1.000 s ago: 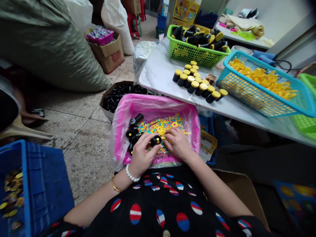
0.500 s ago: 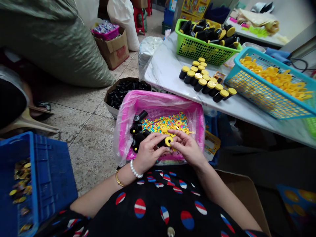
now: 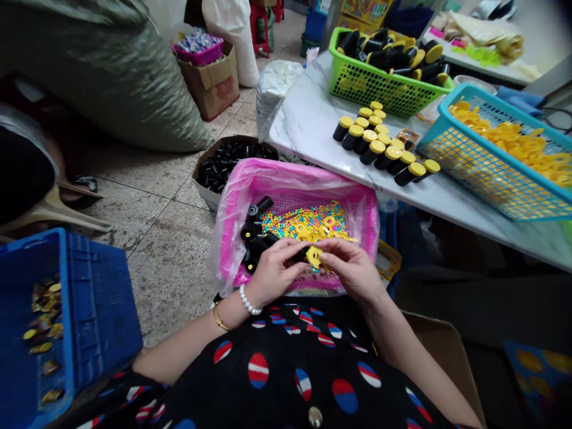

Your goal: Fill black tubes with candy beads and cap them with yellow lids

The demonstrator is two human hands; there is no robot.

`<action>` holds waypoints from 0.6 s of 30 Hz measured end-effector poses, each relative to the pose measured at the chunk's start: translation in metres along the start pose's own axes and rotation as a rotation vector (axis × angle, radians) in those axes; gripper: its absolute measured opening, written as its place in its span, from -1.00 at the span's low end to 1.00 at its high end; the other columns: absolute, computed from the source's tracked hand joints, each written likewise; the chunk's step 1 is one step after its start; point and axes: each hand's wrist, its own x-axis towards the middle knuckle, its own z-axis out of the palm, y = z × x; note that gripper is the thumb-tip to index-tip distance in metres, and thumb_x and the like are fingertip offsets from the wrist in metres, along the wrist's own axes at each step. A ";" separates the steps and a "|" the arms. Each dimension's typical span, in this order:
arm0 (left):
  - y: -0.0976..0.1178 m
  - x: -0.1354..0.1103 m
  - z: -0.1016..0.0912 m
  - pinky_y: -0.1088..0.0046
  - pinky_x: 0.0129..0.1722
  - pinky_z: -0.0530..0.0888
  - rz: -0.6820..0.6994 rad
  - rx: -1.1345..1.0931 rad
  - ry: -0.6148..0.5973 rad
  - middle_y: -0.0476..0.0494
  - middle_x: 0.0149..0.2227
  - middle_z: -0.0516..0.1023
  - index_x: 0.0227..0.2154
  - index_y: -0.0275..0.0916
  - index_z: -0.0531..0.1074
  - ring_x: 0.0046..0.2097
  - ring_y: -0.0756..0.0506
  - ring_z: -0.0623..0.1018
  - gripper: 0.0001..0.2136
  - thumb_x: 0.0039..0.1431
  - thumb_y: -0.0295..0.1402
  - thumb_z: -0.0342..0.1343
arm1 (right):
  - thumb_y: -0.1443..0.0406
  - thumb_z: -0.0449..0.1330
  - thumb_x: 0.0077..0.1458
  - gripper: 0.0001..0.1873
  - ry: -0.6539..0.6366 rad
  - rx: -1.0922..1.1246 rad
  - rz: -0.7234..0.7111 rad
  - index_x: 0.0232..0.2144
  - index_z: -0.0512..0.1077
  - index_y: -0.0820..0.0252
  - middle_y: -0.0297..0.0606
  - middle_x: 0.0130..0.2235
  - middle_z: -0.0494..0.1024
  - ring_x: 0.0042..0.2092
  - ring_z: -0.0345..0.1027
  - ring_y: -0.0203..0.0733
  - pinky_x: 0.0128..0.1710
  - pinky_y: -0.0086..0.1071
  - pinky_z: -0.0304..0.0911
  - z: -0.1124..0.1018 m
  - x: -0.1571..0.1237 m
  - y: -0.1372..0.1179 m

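Note:
My left hand is closed round a black plastic tube, mostly hidden by the fingers. At the tube's end my right hand pinches a yellow ring-shaped plastic piece; whether it is fixed to the tube I cannot tell. Both hands are over the near side of a pink basket lined with clear plastic. Inside it, small coloured beads lie beside loose yellow plastic pieces. Several black tubes are heaped at its left.
Yellow-capped black tubes stand on the marble-look table, near a green basket of tubes and a blue basket of yellow pieces. A box of black tubes sits on the floor. A blue crate stands left.
The view has shifted slightly, so most things appear further right. The yellow piece at the tube's end now appears turned, and my right fingers have closed in around it.

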 end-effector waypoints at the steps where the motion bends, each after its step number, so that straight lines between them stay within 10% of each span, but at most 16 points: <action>1: 0.000 0.000 0.000 0.30 -0.04 0.47 0.003 -0.009 -0.004 -0.17 -0.12 0.49 -0.01 -0.13 0.48 -0.08 -0.11 0.51 -0.65 0.12 -0.45 0.21 | 0.24 0.35 -0.02 -0.78 0.007 -0.017 0.010 -0.25 0.55 0.10 -0.31 -0.29 0.58 -0.41 0.40 -0.33 -0.43 -0.44 0.36 0.002 0.000 0.001; 18: 0.005 -0.001 -0.003 0.28 -0.01 0.45 -0.010 -0.118 -0.004 -0.26 -0.04 0.48 0.03 -0.20 0.46 -0.01 -0.15 0.49 -0.65 0.19 -0.28 0.15 | 0.23 0.30 0.03 -0.83 0.286 -0.395 -0.272 -0.26 0.57 0.08 -0.26 -0.34 0.54 -0.39 0.37 -0.23 -0.40 -0.32 0.37 0.023 -0.013 0.007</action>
